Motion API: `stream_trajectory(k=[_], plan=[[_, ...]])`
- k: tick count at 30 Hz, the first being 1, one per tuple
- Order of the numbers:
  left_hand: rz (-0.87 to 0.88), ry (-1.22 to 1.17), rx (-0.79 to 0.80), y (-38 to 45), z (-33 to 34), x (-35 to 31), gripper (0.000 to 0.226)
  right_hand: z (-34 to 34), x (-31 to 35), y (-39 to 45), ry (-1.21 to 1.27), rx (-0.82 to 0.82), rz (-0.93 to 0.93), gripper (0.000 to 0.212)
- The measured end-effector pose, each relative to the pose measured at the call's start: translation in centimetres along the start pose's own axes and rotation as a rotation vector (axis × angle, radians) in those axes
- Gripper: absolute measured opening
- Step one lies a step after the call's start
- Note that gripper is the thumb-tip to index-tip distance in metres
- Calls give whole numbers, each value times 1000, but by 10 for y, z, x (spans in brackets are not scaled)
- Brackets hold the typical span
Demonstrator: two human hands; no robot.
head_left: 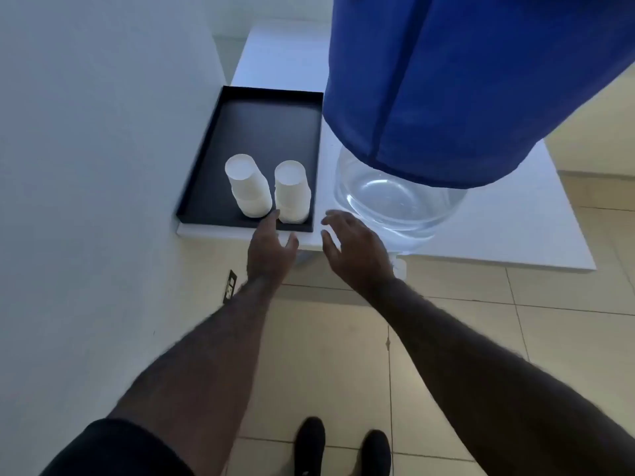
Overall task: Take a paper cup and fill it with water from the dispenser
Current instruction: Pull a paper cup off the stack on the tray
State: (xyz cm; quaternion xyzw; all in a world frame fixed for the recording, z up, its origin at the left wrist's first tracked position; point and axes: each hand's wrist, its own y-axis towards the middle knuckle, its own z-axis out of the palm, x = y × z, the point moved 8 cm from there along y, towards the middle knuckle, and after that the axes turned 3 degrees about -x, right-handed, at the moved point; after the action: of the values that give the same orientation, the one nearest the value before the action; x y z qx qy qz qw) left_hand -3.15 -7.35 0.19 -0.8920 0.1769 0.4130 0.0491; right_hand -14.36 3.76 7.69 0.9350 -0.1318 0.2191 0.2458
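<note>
Two short stacks of white paper cups stand upside down at the near end of a black tray (261, 132): the left stack (247, 187) and the right stack (292, 192). My left hand (269, 247) is open, its fingertips at the tray's front edge, just short of the right stack. My right hand (354, 249) is open and empty, held in front of the clear water bottle (395, 197) of the dispenser. A blue cloth cover (464, 80) drapes over most of the bottle. The tap is hidden below the white top.
Tray and bottle rest on a white surface (515, 228) against a white wall (103, 132) on the left. A wall socket (230, 286) sits low on that wall. Beige floor tiles (549, 338) and my dark shoes (343, 448) show below.
</note>
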Motion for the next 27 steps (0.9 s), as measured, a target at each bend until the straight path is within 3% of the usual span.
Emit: stream_trajectory(k=[3,10,19,24,27], plan=[[-16,-106,-10,15,7,5,53,25,5,30,70,38,53,26],[-112,-182,10,36,24,23,51,58,-3,80,-17,98,107,35],[-155,-254,-31,52,33,27,54,60,2,100,-47,41,62,12],[-158,-276,-67,51,34,28,46,55,2,102,-9,28,87,9],[-156,-298,-93,49,33,28,53,47,4,106,46,-5,92,7]])
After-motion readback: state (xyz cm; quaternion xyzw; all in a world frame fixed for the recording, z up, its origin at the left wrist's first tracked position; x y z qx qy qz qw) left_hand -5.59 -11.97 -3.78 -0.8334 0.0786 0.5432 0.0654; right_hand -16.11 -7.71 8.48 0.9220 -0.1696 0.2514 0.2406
